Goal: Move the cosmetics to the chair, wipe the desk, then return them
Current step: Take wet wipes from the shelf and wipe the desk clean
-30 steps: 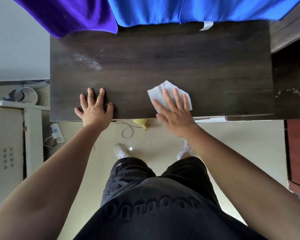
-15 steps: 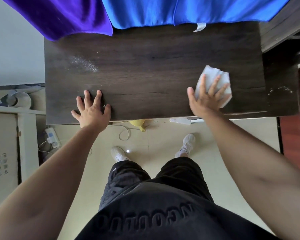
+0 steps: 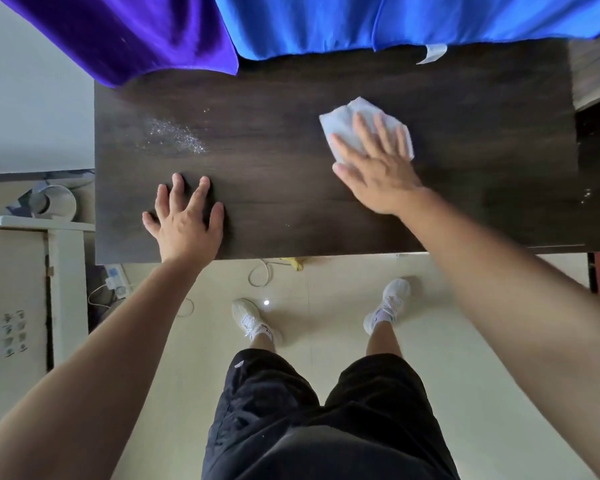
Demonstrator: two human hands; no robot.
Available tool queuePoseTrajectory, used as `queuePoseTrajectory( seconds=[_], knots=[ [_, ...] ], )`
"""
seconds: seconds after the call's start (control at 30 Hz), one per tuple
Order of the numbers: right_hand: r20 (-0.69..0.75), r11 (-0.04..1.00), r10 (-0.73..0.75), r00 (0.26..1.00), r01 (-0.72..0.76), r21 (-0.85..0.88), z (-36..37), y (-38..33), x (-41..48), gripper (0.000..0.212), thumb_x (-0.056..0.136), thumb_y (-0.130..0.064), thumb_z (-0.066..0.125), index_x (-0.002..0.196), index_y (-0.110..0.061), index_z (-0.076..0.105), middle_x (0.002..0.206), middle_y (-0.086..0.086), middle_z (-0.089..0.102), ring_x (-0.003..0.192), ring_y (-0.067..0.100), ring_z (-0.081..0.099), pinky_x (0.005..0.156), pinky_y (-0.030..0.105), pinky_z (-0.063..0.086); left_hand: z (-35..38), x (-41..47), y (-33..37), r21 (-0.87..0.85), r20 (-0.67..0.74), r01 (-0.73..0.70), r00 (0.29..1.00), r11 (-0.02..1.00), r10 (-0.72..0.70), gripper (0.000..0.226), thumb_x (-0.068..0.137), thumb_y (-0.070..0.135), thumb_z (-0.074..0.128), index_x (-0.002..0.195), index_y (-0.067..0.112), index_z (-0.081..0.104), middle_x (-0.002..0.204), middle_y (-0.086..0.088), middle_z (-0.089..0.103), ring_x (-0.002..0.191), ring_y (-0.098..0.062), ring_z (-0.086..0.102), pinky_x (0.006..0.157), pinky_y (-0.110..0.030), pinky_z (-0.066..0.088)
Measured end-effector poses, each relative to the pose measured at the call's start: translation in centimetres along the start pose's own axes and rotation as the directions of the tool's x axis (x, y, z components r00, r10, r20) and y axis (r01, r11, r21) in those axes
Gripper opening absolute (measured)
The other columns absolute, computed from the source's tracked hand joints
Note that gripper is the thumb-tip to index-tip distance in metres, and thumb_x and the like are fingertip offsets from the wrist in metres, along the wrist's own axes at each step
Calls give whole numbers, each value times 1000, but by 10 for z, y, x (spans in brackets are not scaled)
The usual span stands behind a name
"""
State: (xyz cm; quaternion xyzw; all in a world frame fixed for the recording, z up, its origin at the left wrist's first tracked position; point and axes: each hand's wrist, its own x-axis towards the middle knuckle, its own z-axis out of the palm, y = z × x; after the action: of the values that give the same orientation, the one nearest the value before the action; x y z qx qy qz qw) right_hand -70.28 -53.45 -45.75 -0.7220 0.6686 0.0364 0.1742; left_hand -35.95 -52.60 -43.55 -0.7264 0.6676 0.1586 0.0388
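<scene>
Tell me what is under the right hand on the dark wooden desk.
A folded white paper wipe lies under the right hand, pressed flat on the dark wooden desk by straight fingers. Its edges show past the fingertips; its middle is covered.

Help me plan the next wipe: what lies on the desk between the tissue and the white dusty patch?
Only bare desk, as the head view shows; nothing stands between the tissue and the dusty patch.

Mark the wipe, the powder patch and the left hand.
wipe [image 3: 342, 119], head view, bare upper-left part.
powder patch [image 3: 177, 133], head view, middle of the speckles.
left hand [image 3: 186, 221], head view, back of the hand.
</scene>
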Motion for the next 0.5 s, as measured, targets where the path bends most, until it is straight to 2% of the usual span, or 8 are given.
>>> queuePoseTrajectory(
  seconds=[0.07,0.13,0.2,0.23,0.3,0.37,0.43,0.5],
  knots=[
    [3,973,230,973,-230,-9,-14,37,28,66,95,-70,9,156,-48,0,168,1,-15,153,33,-16,119,57,-9,3,1,-2,2,2,2,1000,1000,-2,53,98,53,38,149,42,28,164,0,10,150,-28,3,114,-65,6],
    [11,925,381,925,-381,-4,-24,54,52,72,89,-75,2,155,-47,-7,167,3,-18,152,34,-19,117,60,-11,6,1,-3,12,2,-5,1000,1000,5,53,98,55,35,149,43,25,165,1,7,151,-27,2,114,-66,5],
    [5,858,511,859,-511,43,-26,40,72,77,86,-75,-2,156,-44,-9,167,6,-18,152,35,-19,118,62,-11,7,3,-4,20,8,-11,1000,1000,10,54,99,56,32,150,44,23,165,2,5,151,-26,0,114,-66,4],
    [-7,847,529,849,-527,64,-25,22,78,77,87,-74,-1,157,-41,-8,167,7,-18,152,36,-19,118,63,-10,6,4,-4,21,6,-7,1000,1000,7,54,99,57,33,150,44,23,165,3,5,151,-26,0,114,-66,5],
    [-30,906,421,907,-418,69,-16,-24,77,74,94,-68,6,159,-37,-3,167,9,-15,152,38,-17,118,62,-10,4,7,-4,15,10,-11,1000,1000,11,54,98,57,34,150,43,25,165,3,7,151,-25,2,113,-66,7],
    [-36,981,192,981,-191,37,-1,-72,57,69,99,-63,17,160,-34,5,168,9,-10,153,38,-13,119,60,-8,2,8,-6,19,17,-22,1000,1000,22,55,97,59,35,149,43,26,165,2,9,151,-25,3,113,-66,9],
    [-18,1000,-6,1000,6,-10,16,-108,21,67,101,-61,21,161,-34,8,168,8,-7,153,37,-10,121,59,-5,1,9,-7,27,21,-32,999,999,31,55,97,60,35,148,44,27,164,3,9,151,-25,4,113,-66,9],
    [23,986,-158,987,159,-53,31,-128,-20,64,102,-59,17,161,-35,6,169,6,-6,154,35,-9,122,57,-2,0,8,-7,30,20,-32,999,999,31,55,96,60,35,148,44,27,164,3,10,150,-24,4,113,-65,10]
  ],
)
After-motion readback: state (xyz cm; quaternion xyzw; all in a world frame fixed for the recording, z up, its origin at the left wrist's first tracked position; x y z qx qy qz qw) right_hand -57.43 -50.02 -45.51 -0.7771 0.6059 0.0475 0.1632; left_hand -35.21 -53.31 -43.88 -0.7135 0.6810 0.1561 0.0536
